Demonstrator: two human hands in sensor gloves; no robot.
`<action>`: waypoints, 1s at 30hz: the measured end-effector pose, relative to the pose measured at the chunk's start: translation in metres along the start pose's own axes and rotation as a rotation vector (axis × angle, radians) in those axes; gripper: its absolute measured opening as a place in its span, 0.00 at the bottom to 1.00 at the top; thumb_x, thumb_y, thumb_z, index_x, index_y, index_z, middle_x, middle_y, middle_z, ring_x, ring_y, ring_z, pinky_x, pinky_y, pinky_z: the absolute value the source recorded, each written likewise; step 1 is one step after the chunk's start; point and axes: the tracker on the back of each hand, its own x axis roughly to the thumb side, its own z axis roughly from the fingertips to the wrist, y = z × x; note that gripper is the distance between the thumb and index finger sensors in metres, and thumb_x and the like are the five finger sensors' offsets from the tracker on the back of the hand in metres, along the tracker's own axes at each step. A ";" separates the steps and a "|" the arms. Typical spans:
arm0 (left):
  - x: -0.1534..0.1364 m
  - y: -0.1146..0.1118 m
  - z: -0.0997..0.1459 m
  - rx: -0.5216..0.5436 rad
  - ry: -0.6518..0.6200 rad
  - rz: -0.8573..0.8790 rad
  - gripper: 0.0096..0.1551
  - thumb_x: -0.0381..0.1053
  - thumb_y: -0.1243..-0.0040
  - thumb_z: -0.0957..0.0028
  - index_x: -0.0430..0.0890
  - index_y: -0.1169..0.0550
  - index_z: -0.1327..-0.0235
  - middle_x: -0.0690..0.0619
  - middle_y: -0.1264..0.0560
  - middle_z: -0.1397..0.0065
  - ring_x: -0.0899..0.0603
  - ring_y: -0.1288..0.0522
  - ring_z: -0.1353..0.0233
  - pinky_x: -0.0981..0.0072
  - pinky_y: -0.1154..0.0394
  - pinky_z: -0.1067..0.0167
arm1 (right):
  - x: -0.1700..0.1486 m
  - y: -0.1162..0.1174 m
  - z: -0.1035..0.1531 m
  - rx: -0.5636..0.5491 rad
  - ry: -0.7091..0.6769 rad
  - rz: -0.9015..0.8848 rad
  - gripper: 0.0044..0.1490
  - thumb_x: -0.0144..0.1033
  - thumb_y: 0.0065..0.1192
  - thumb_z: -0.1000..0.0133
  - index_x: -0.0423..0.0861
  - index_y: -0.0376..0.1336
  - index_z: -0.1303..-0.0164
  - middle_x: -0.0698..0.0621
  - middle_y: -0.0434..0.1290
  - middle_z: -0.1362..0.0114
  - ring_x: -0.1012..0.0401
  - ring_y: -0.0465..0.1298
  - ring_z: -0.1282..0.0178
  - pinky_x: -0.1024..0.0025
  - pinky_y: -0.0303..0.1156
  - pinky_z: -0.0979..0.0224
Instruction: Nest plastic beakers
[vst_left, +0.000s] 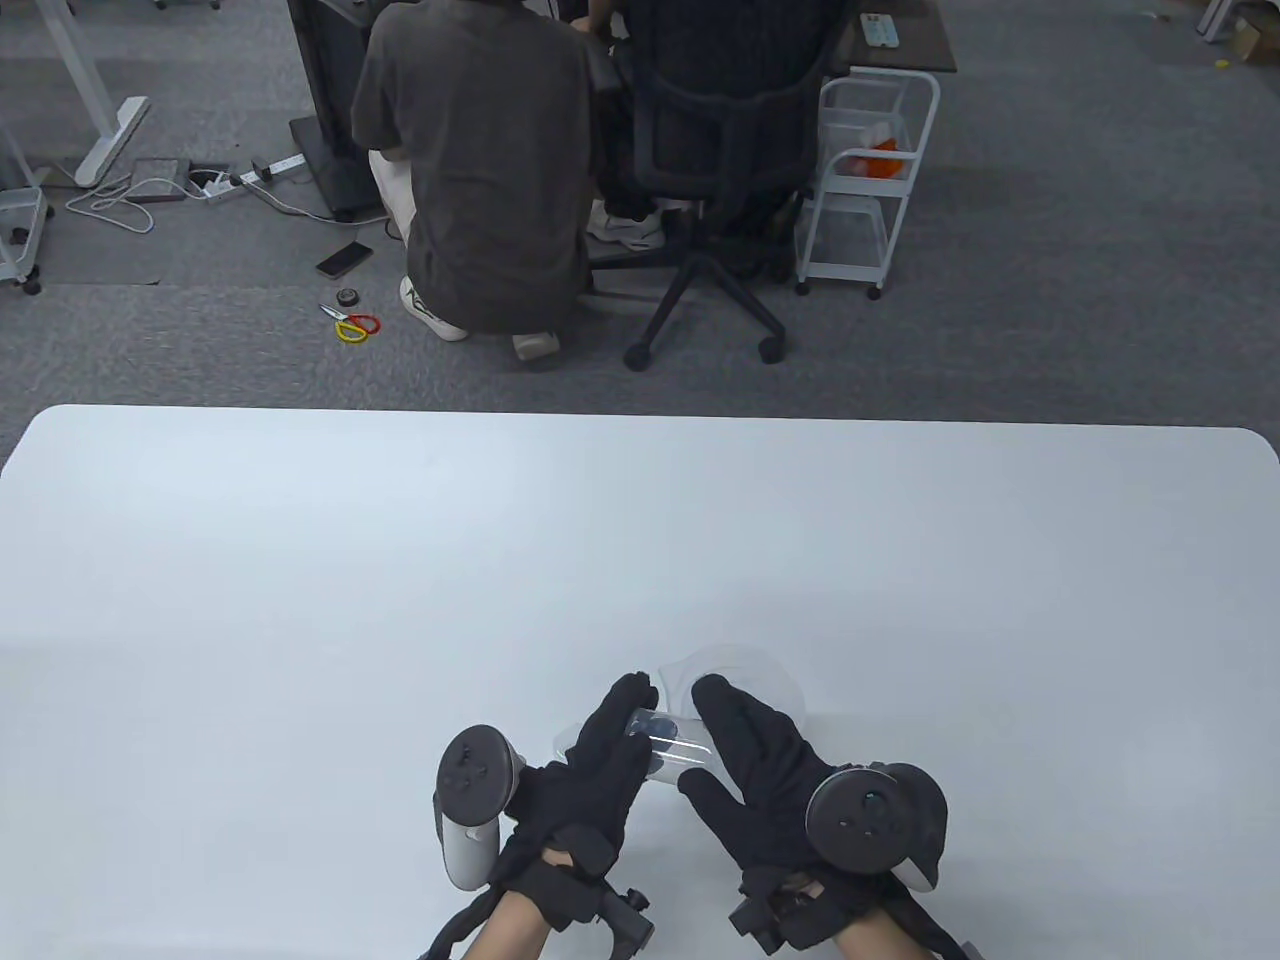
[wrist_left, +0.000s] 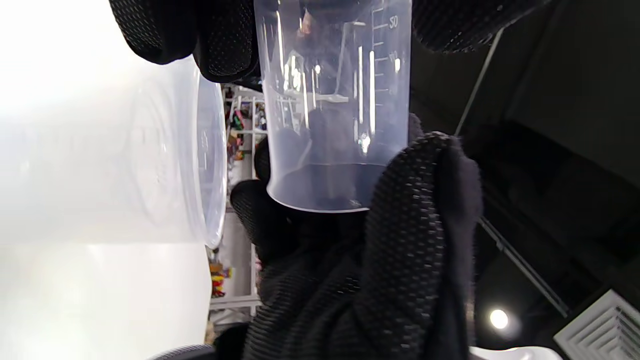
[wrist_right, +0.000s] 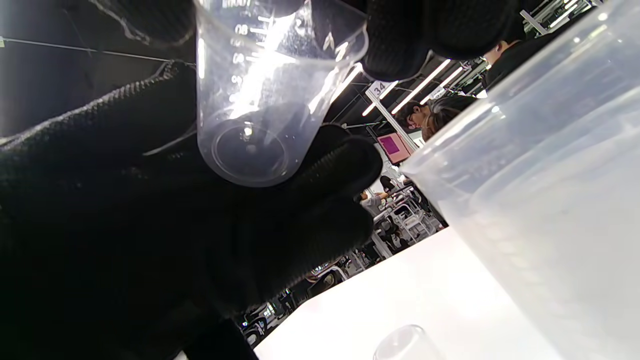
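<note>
A small clear graduated beaker (vst_left: 668, 745) is held between both hands just above the table's (vst_left: 400, 560) near edge. My left hand (vst_left: 610, 740) grips it from the left and my right hand (vst_left: 740, 740) from the right. In the left wrist view the small beaker (wrist_left: 330, 110) hangs with its base down, my fingers (wrist_left: 225, 45) at its top. It also shows in the right wrist view (wrist_right: 265, 100). A large clear beaker (vst_left: 745, 675) stands just behind the hands, close in both wrist views (wrist_left: 150, 165) (wrist_right: 550, 175).
Another small clear vessel (vst_left: 568, 738) stands on the table by my left hand; its top shows in the right wrist view (wrist_right: 405, 345). Beyond the table's far edge are two seated people, an office chair (vst_left: 715, 200) and a white cart (vst_left: 865, 180).
</note>
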 end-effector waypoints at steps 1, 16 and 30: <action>0.000 0.001 0.000 0.007 -0.004 -0.026 0.41 0.60 0.54 0.46 0.42 0.45 0.24 0.36 0.47 0.21 0.29 0.34 0.26 0.39 0.33 0.34 | 0.000 -0.001 0.000 -0.003 0.000 0.010 0.46 0.53 0.57 0.43 0.41 0.47 0.23 0.37 0.60 0.21 0.41 0.68 0.31 0.45 0.66 0.33; 0.003 0.005 0.003 0.052 -0.050 -0.390 0.40 0.60 0.53 0.47 0.42 0.41 0.25 0.37 0.47 0.21 0.27 0.37 0.24 0.34 0.36 0.34 | -0.015 -0.024 -0.021 0.068 0.114 0.352 0.44 0.50 0.57 0.43 0.42 0.48 0.22 0.38 0.56 0.18 0.39 0.64 0.27 0.43 0.62 0.31; -0.003 0.001 0.004 0.029 -0.020 -0.386 0.40 0.60 0.53 0.47 0.42 0.41 0.25 0.37 0.48 0.21 0.26 0.37 0.24 0.33 0.37 0.33 | -0.030 -0.013 -0.022 0.157 0.156 0.482 0.42 0.49 0.57 0.43 0.44 0.50 0.23 0.39 0.55 0.17 0.39 0.61 0.25 0.42 0.60 0.29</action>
